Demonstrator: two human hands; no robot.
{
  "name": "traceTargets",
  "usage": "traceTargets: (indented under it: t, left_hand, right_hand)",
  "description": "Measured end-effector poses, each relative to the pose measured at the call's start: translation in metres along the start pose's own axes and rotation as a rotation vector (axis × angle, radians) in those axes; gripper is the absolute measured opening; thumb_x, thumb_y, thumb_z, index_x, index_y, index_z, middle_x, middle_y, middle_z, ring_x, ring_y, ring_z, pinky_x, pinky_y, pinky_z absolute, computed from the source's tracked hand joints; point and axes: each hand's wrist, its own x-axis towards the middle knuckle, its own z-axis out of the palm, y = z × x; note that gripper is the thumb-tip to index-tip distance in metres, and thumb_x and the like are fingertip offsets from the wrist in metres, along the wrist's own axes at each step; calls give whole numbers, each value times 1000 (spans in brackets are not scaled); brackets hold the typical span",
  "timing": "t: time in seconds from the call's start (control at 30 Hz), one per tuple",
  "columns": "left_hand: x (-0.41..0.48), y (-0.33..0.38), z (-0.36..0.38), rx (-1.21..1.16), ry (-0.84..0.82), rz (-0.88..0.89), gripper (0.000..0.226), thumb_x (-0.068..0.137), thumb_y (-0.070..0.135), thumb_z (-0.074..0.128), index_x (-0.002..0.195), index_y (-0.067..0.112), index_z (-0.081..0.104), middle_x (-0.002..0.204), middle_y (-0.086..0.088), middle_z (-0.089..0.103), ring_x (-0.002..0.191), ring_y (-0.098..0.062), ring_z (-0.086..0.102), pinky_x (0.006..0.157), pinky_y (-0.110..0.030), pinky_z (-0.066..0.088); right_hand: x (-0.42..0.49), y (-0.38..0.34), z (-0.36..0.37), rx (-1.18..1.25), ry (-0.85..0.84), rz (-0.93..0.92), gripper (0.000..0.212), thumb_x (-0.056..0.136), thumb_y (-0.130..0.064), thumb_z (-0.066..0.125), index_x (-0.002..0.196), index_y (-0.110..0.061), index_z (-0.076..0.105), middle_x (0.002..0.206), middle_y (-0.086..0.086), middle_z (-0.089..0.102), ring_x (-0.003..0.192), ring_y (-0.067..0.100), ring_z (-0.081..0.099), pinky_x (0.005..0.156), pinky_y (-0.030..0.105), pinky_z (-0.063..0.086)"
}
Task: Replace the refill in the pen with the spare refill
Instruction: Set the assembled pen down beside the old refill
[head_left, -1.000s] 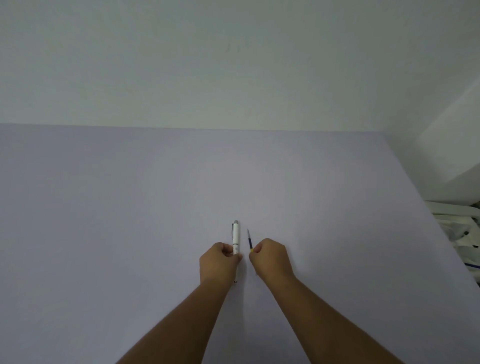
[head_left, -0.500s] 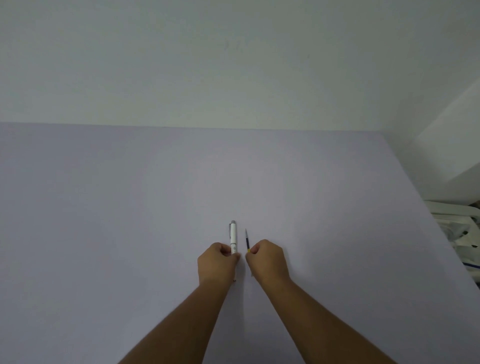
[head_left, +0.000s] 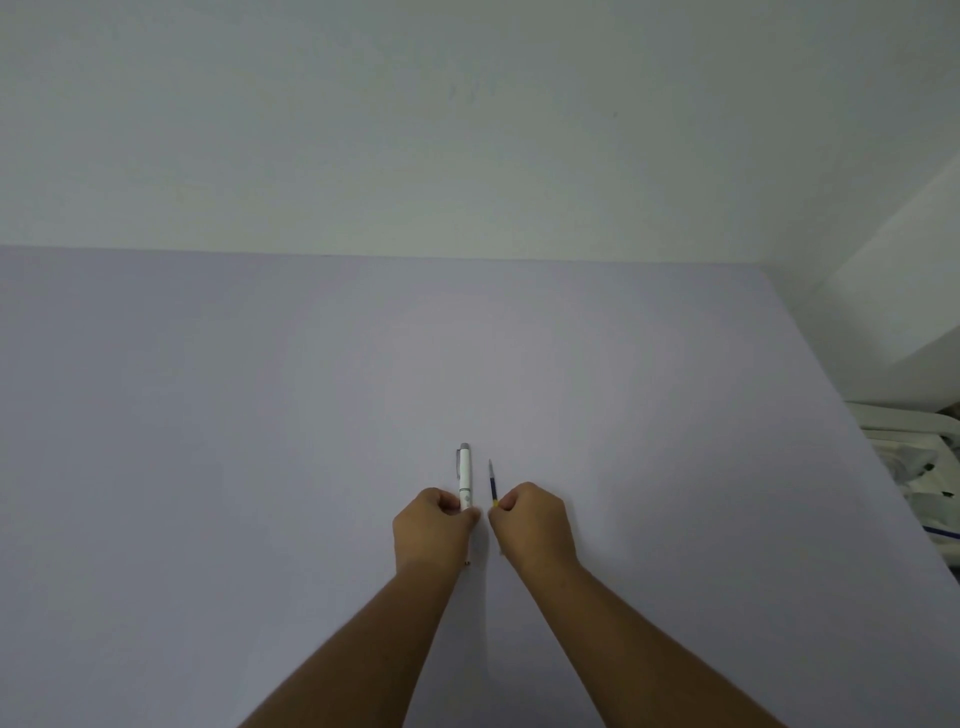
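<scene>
My left hand (head_left: 431, 530) is closed around the lower part of a white pen (head_left: 465, 475) with a grey top end and a clip, which points away from me. Just to its right, my right hand (head_left: 535, 527) pinches the near end of a thin dark blue refill (head_left: 492, 483) with a small yellow band by my fingers. Pen and refill lie nearly parallel, a small gap apart, low over the pale lilac table (head_left: 260, 441). The pen's tip shows below my left hand; the refill's near end is hidden in my fingers.
The table's far edge meets a plain white wall. Its right edge runs diagonally down to the right, with white clutter (head_left: 914, 467) beyond it.
Both hands, with the pen and the refill, have drifted slightly to the left. Their grips look the same.
</scene>
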Motion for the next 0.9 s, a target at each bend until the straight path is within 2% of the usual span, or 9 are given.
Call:
traceTargets:
  t: [0.13, 0.27, 0.4, 0.6, 0.9]
  left_hand:
    - [0, 0, -3, 71, 9, 13, 13, 79, 23, 73, 84, 17, 63, 72, 4, 63, 57, -6, 56, 29, -8, 36]
    - [1, -1, -4, 125, 13, 31, 14, 79, 26, 72, 82, 21, 60, 74, 6, 63, 61, -3, 56, 42, -11, 35]
    - [3, -2, -5, 143, 10, 43, 14, 79, 27, 73, 80, 23, 59, 74, 7, 62, 62, -3, 56, 38, -8, 34]
    - [6, -5, -4, 175, 14, 49, 16, 78, 30, 73, 83, 21, 60, 76, 5, 63, 64, -4, 56, 46, -14, 36]
    - [4, -3, -4, 194, 15, 56, 17, 80, 30, 72, 87, 20, 60, 76, 6, 61, 63, -3, 54, 41, -9, 33]
  right_hand:
    - [0, 0, 0, 12, -3, -1, 12, 85, -20, 58, 74, -15, 56, 76, 3, 63, 74, 24, 68, 61, 27, 51]
    - [0, 2, 1, 18, -1, -12, 12, 84, -22, 59, 76, -15, 57, 79, 4, 65, 76, 24, 68, 66, 30, 55]
    - [0, 2, 0, 24, 5, -11, 12, 84, -25, 60, 77, -15, 59, 83, 5, 68, 75, 23, 68, 66, 30, 55]
    - [1, 4, -1, 20, 14, -7, 16, 83, -27, 61, 71, -16, 55, 72, 0, 60, 67, 18, 60, 58, 24, 44]
    - [3, 7, 0, 31, 23, -4, 15, 82, -28, 62, 76, -15, 61, 82, 2, 69, 73, 19, 64, 63, 27, 51]
